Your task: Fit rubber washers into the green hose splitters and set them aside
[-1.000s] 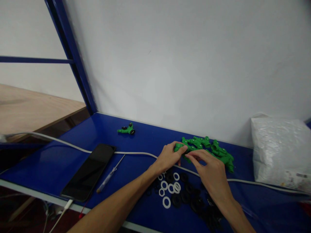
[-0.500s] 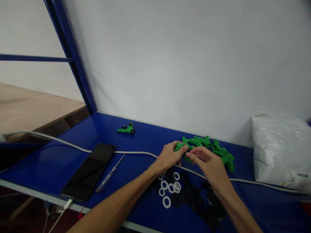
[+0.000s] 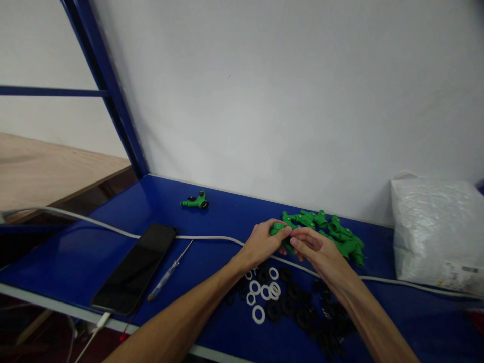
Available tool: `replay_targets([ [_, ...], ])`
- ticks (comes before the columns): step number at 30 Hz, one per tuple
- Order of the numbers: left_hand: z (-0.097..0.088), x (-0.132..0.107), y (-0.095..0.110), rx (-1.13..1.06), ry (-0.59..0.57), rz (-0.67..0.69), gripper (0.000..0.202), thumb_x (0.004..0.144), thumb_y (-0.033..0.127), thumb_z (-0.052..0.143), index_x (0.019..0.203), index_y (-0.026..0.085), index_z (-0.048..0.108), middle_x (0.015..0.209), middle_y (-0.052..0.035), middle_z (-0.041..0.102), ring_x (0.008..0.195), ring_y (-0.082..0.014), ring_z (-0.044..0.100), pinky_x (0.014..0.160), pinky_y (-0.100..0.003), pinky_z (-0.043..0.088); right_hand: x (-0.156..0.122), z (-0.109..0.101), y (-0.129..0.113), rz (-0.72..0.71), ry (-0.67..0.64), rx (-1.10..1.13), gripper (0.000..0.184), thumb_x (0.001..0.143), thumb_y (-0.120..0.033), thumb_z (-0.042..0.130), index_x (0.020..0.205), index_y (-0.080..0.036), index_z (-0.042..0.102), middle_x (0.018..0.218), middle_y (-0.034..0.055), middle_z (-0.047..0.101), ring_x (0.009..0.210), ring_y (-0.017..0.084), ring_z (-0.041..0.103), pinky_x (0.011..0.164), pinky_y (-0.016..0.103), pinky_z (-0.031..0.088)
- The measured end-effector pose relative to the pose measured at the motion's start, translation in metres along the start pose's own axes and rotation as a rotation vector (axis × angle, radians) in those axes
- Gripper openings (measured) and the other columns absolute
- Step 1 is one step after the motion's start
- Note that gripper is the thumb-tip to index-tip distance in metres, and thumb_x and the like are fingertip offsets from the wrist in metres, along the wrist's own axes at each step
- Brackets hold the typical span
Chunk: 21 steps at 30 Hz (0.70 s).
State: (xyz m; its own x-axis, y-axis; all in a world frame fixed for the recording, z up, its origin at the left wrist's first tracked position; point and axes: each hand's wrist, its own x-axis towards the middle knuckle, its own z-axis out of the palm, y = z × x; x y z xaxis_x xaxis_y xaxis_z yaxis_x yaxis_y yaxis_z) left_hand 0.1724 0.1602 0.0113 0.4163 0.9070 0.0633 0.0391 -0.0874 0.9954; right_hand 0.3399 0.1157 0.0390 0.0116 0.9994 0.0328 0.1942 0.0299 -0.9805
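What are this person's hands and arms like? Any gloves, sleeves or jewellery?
Both are bare. The left hand and right hand wear no gloves, and no ring shows. The left forearm and right forearm are uncovered to the picture's edge: no sleeve, watch or wristband shows.

The right hand [image 3: 317, 249] has drawn back off the pile of green fittings [image 3: 336, 234], turned from flat and palm-down to fingers curled, and moved in to meet the left hand [image 3: 262, 244] at the green fitting [image 3: 280, 230] it pinches.
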Motion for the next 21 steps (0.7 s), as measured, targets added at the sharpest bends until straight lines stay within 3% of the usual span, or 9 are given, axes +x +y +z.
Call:
replay_targets([
  [8, 0.000, 0.003, 0.006, -0.253, -0.055, -0.151, 0.061, 0.084, 0.055, 0.070, 0.131, 0.017, 0.059, 0.075, -0.0032, 0.069, 0.058, -0.0178, 0.065, 0.071, -0.036, 0.053, 0.003, 0.002, -0.004, 0.000, 0.016, -0.038, 0.043, 0.068, -0.057, 0.084, 0.085, -0.018, 0.071, 0.067, 0.0006, 0.065, 0.058, 0.015, 0.055, 0.050, 0.026, 0.040],
  [15, -0.002, 0.005, 0.007, -0.474, -0.141, -0.199, 0.058, 0.076, 0.058, 0.077, 0.109, 0.013, 0.064, 0.082, -0.0036, 0.067, 0.066, -0.0146, 0.065, 0.072, -0.032, 0.053, 0.001, 0.000, -0.002, -0.043, 0.036, -0.064, 0.038, 0.068, -0.051, 0.084, 0.085, -0.019, 0.073, 0.073, 0.0024, 0.069, 0.065, 0.017, 0.060, 0.057, 0.029, 0.045],
  [21, -0.004, 0.003, 0.013, -0.508, -0.189, -0.203, 0.055, 0.077, 0.055, 0.078, 0.108, 0.012, 0.065, 0.088, -0.0049, 0.067, 0.072, -0.0142, 0.065, 0.076, -0.033, 0.053, -0.003, -0.004, -0.004, -0.093, 0.014, -0.081, 0.035, 0.068, -0.046, 0.086, 0.088, -0.020, 0.074, 0.072, 0.0022, 0.069, 0.068, 0.020, 0.064, 0.063, 0.031, 0.051],
])
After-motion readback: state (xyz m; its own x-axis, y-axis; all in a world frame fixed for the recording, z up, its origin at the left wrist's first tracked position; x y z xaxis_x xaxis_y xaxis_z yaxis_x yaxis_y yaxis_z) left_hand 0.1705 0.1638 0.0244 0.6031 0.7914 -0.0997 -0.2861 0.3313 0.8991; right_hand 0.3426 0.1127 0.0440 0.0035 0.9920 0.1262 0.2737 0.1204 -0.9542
